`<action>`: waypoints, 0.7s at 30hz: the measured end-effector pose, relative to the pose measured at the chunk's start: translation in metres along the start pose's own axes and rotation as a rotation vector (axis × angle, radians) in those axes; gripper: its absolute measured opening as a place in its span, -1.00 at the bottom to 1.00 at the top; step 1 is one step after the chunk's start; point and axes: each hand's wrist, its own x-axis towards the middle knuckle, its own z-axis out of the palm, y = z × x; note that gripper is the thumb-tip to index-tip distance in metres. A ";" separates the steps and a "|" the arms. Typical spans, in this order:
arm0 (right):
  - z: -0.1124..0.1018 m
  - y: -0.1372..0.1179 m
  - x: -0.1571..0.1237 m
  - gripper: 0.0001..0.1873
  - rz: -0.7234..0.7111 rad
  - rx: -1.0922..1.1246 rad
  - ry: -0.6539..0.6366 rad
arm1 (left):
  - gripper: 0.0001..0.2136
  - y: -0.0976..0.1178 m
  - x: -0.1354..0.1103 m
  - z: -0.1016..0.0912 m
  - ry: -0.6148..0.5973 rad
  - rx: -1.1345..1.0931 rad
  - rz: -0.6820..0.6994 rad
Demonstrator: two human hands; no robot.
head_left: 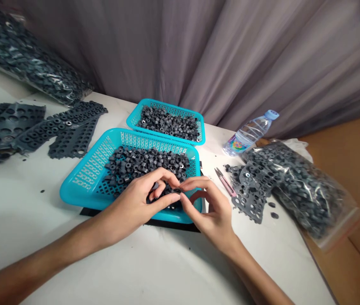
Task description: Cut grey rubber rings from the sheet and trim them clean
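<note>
Both hands meet over the front right part of the nearer blue basket [86,192], which holds many small black ring-shaped rubber parts [135,163]. Between thumb and fingers, my left hand [144,195] pinches a small black rubber ring [177,191]. More dark parts seem tucked in its curled fingers, partly hidden. From the right, my right hand [210,207] closes thumb and forefinger on the same ring at its edge. The ring's exact shape is mostly covered by the fingertips.
Behind stands a second blue basket [202,131] of similar parts. To the right are pink-handled thread snips [226,182], a water bottle [249,133], a perforated rubber sheet [251,199] and a filled plastic bag [313,190]. Leftward lie moulded rubber sheets [73,135] and another filled bag [30,59].
</note>
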 end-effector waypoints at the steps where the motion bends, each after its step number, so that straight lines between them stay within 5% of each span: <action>1: 0.000 0.000 0.000 -0.83 -0.001 -0.004 0.004 | -0.83 0.000 0.000 0.000 -0.001 0.005 0.000; 12: -0.001 0.001 0.000 -0.66 -0.174 -0.152 -0.029 | -0.85 -0.004 0.000 0.000 0.000 0.074 0.018; 21: 0.001 0.001 0.000 -0.64 -0.146 -0.106 -0.023 | -0.84 -0.003 0.001 -0.001 -0.006 0.023 0.012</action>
